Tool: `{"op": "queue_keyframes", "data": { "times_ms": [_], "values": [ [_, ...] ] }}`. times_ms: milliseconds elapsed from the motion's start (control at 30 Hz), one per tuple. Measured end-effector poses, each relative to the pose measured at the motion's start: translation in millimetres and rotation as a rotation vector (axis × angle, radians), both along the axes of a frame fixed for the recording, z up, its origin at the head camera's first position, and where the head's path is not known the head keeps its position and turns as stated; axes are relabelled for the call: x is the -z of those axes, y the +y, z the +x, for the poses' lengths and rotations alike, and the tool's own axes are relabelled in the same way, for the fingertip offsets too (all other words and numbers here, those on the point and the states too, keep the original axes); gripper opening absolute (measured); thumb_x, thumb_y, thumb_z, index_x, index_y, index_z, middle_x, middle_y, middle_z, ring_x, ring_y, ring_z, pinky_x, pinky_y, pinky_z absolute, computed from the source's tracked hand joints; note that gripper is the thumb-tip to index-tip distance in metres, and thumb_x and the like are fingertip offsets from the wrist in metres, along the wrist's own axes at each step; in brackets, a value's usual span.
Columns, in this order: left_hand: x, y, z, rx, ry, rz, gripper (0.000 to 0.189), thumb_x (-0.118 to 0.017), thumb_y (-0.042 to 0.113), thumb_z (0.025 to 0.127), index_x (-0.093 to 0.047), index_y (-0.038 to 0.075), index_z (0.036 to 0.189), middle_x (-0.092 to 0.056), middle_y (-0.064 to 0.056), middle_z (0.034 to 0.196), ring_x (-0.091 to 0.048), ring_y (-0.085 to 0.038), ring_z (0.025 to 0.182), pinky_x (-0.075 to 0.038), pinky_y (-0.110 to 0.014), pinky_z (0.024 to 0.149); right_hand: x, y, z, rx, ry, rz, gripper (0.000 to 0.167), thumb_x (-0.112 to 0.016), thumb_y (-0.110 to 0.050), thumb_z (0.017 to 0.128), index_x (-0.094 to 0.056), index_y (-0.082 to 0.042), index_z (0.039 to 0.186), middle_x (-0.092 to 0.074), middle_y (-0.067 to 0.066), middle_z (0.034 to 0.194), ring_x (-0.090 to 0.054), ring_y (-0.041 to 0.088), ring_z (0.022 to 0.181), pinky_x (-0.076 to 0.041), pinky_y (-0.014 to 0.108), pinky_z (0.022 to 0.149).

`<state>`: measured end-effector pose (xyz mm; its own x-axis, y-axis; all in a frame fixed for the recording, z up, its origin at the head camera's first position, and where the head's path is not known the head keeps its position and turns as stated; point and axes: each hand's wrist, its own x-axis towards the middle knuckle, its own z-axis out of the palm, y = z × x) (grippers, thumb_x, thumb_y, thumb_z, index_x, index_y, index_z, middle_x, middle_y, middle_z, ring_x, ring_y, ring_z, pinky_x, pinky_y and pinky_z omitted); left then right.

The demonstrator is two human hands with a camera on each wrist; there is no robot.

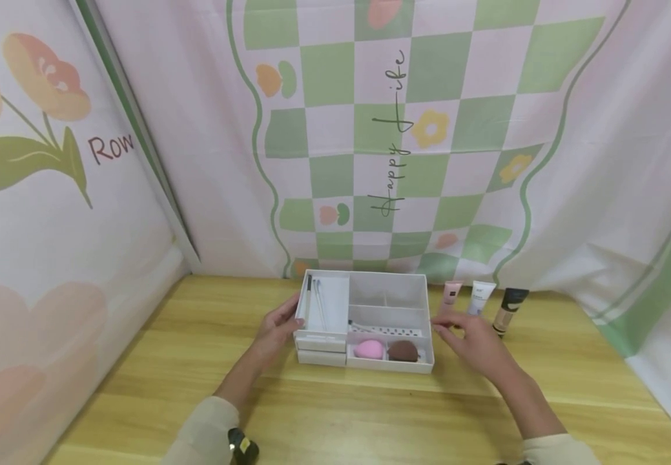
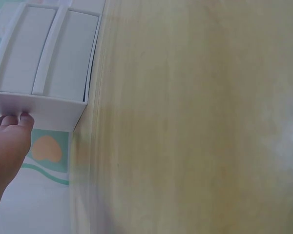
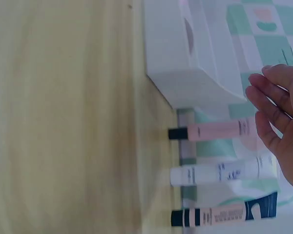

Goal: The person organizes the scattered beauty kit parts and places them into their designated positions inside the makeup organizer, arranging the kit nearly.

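A white desktop organizer [image 1: 390, 287] stands near the back of the wooden table. My left hand [image 1: 274, 332] is at its left side, and in the left wrist view the fingertips [image 2: 25, 118] rest against the side wall. Beside its right wall is my right hand [image 1: 474, 342], with loosely bent fingers and nothing between them. A pink makeup sponge [image 1: 369, 349] and a brown makeup sponge [image 1: 403, 351] lie in the front right compartment. Thin, stick-like tools [image 1: 320, 303] lie in the left top tray. Behind the sponges is a white strip with dark dots [image 1: 393, 332].
Three tubes stand upright to the right of the organizer: a pink tube [image 3: 217, 130], a white tube [image 3: 222, 170] and a black-and-beige tube [image 3: 224, 214]. Two drawers [image 1: 321, 351] sit under the left tray. A patterned curtain [image 1: 329, 129] hangs right behind the table [image 1: 335, 420].
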<state>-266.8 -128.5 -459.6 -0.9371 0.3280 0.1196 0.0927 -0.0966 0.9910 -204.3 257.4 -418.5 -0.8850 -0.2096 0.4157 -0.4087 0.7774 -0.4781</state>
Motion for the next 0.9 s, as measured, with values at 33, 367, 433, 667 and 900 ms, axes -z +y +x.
{"op": "queue_keyframes", "data": {
  "times_ms": [33, 367, 433, 667, 900],
  "values": [
    [0.5, -0.3, 0.0, 0.005, 0.010, 0.001, 0.068, -0.056, 0.009, 0.097, -0.027, 0.003, 0.159, -0.018, -0.017, 0.170, -0.017, -0.036, 0.159, -0.025, -0.042, 0.127, -1.6, 3.3, 0.0, 0.008, 0.018, -0.005, 0.016, -0.070, -0.004, 0.092, -0.077, -0.003, 0.106, -0.080, 0.013, 0.104, -0.075, 0.026, 0.095, -0.065, 0.049, 0.080],
    [-1.7, 0.2, 0.5, -0.004, -0.022, 0.004, 0.068, -0.055, 0.006, 0.097, -0.028, 0.004, 0.159, -0.019, -0.015, 0.171, -0.018, -0.034, 0.159, -0.026, -0.040, 0.127, -25.0, 41.8, 3.2, 0.150, 0.025, -0.159, 0.021, -0.064, -0.015, 0.099, -0.074, -0.003, 0.114, -0.079, 0.010, 0.105, -0.054, -0.019, 0.079, -0.056, 0.014, 0.062],
    [-2.2, 0.6, 0.3, -0.009, -0.034, 0.011, 0.067, -0.054, 0.003, 0.097, -0.028, 0.004, 0.159, -0.019, -0.014, 0.171, -0.018, -0.033, 0.159, -0.026, -0.040, 0.127, -29.2, 50.9, 3.1, 0.199, 0.025, -0.206, 0.024, -0.064, -0.018, 0.100, -0.072, -0.002, 0.116, -0.077, -0.012, 0.100, -0.052, -0.020, 0.078, -0.053, 0.013, 0.057],
    [0.1, 1.3, 0.0, -0.005, -0.037, 0.029, 0.067, -0.053, 0.001, 0.097, -0.028, 0.002, 0.159, -0.019, -0.015, 0.171, -0.019, -0.033, 0.159, -0.027, -0.038, 0.126, -28.5, 89.9, -2.4, 0.351, 0.081, -0.478, 0.025, -0.064, -0.016, 0.099, -0.072, -0.007, 0.120, -0.059, -0.047, 0.095, -0.058, -0.022, 0.087, -0.048, -0.004, 0.073],
    [0.1, 0.3, 0.4, 0.002, -0.018, 0.035, 0.068, -0.052, 0.001, 0.097, -0.025, 0.000, 0.159, -0.016, -0.018, 0.170, -0.016, -0.036, 0.159, -0.024, -0.041, 0.127, -17.9, 118.0, -6.6, 0.357, 0.030, -0.641, 0.028, -0.065, -0.015, 0.098, -0.069, -0.014, 0.126, -0.065, -0.041, 0.100, -0.061, -0.019, 0.091, -0.048, -0.005, 0.080]
  ]
}}
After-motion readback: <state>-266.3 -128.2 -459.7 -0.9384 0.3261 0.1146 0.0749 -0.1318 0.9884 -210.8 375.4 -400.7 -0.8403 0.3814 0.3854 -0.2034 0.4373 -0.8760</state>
